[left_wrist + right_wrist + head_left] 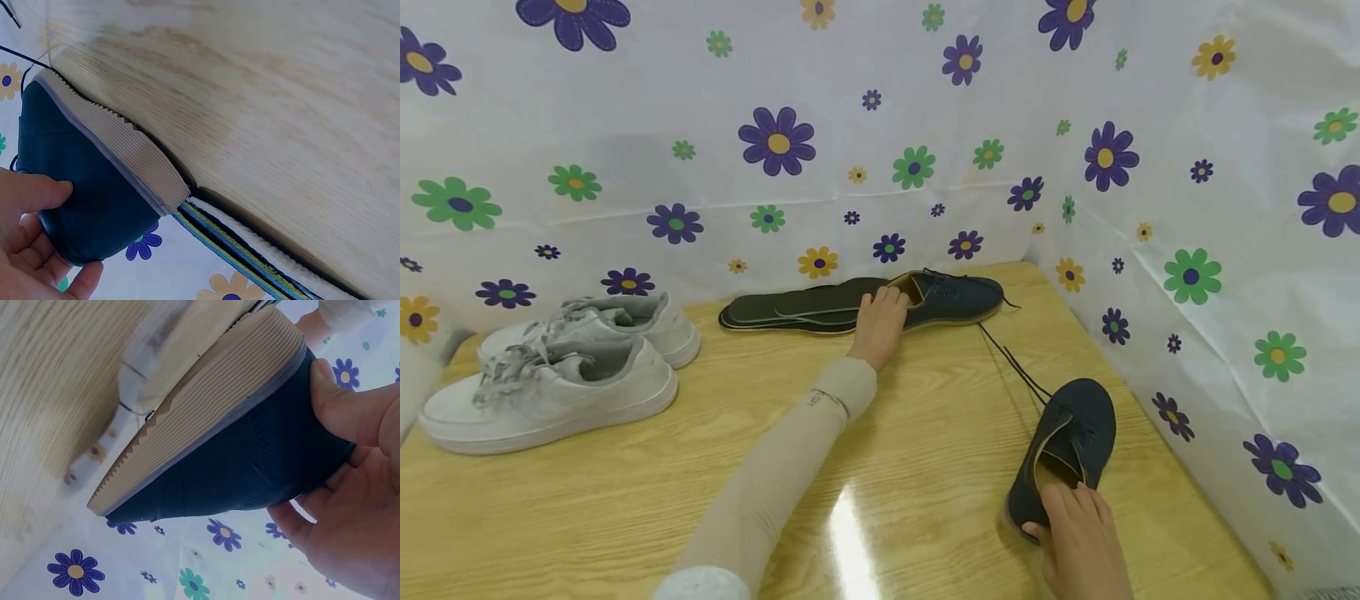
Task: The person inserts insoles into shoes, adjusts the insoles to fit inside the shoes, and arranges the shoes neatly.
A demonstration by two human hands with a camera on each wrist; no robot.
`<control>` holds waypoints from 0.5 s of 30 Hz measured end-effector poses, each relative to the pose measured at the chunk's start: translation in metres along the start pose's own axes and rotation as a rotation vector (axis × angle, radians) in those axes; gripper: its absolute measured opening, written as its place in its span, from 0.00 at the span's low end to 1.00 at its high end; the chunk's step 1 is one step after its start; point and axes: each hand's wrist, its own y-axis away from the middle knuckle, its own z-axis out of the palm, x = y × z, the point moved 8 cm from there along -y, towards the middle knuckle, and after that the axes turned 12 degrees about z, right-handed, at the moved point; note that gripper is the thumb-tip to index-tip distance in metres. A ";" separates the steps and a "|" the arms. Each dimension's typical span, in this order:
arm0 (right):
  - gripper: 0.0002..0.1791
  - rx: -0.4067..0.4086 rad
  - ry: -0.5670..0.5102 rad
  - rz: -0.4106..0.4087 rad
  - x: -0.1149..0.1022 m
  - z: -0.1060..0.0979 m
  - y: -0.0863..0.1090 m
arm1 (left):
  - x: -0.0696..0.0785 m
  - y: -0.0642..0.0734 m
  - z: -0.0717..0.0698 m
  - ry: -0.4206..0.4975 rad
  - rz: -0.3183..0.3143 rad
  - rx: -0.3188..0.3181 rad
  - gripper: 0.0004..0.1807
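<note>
My left hand [882,323] grips the heel of a dark navy lace-up shoe [958,297] by the back wall. In the left wrist view, thumb and fingers lie on either side of that shoe's heel [94,187], above its ribbed tan sole. My right hand [1084,533] holds a matching shoe [1093,417] at the front right, its toe pointing away. The right wrist view shows the thumb pressed against this shoe's heel end, with its ribbed sole [212,394] facing the table. Dark insoles [797,307] lie stacked beside the far shoe's heel.
Two white sneakers [550,392] stand side by side at the left of the wooden table [925,467]. A flower-printed sheet [850,75] hangs along the back and right sides. Loose black laces [1015,367] stretch across the table between the navy shoes.
</note>
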 end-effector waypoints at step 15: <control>0.22 -0.003 -0.052 -0.056 -0.026 0.002 -0.005 | 0.009 -0.001 -0.002 -0.089 0.019 -0.030 0.09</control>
